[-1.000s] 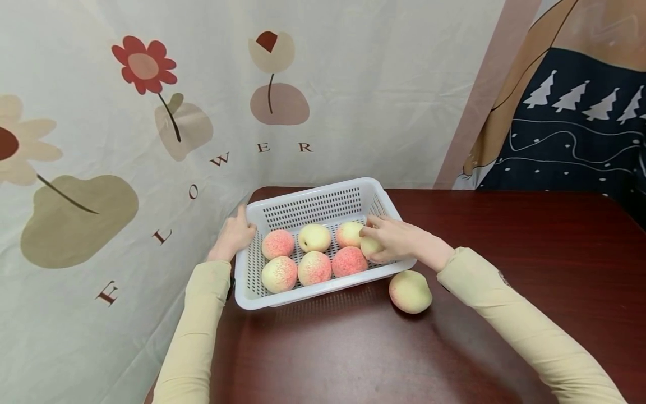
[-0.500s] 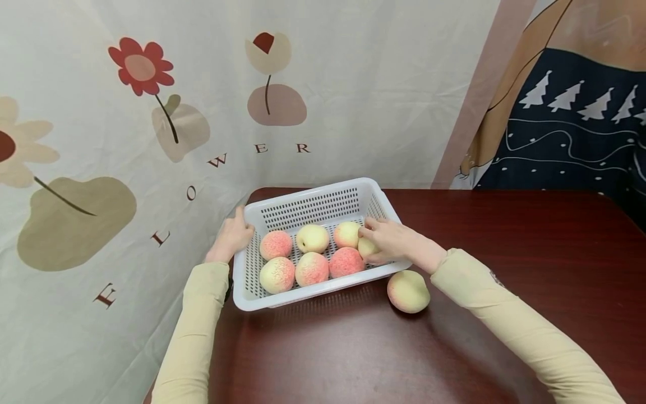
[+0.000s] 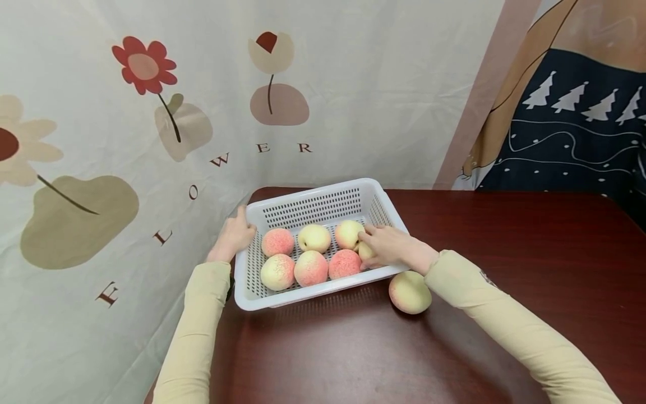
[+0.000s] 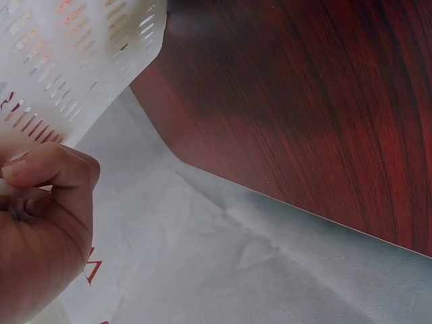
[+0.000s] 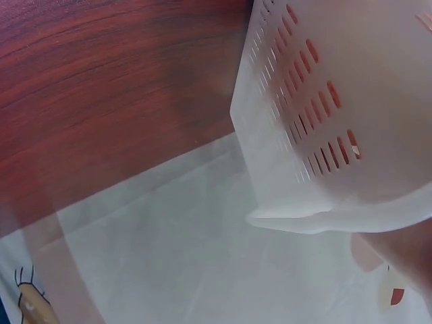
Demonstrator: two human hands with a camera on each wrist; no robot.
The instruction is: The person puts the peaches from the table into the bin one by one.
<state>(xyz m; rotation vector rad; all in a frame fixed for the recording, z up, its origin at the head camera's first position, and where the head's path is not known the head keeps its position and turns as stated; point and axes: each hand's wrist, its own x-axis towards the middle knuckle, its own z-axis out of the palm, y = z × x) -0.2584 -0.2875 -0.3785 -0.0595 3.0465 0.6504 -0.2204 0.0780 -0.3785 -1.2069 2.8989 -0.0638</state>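
A white perforated plastic basket (image 3: 313, 194) stands at a slant in the head view, with several pink and yellow peaches (image 3: 311, 268) in two rows inside. My left hand (image 3: 234, 234) grips its left end; in the left wrist view the curled thumb and fingers (image 4: 50, 165) hold the basket's edge. Reaching over the right end, my right hand (image 3: 392, 247) has its fingers round a pale yellow peach (image 3: 365, 252), mostly hidden under them. The right wrist view catches the basket wall (image 5: 391, 81) and only part of that hand (image 5: 408, 260).
One more yellow peach (image 3: 410, 292) lies on the dark red-brown table (image 3: 323, 359), just outside the basket's front right corner. A fabric hanging (image 3: 383, 101) printed with flowers and letters borders the table at the back and left.
My right hand has moved slightly left and lower with its peach. Neighbouring peaches in the basket have shifted and turned a little; the front row sits slightly further left. My left hand stays put.
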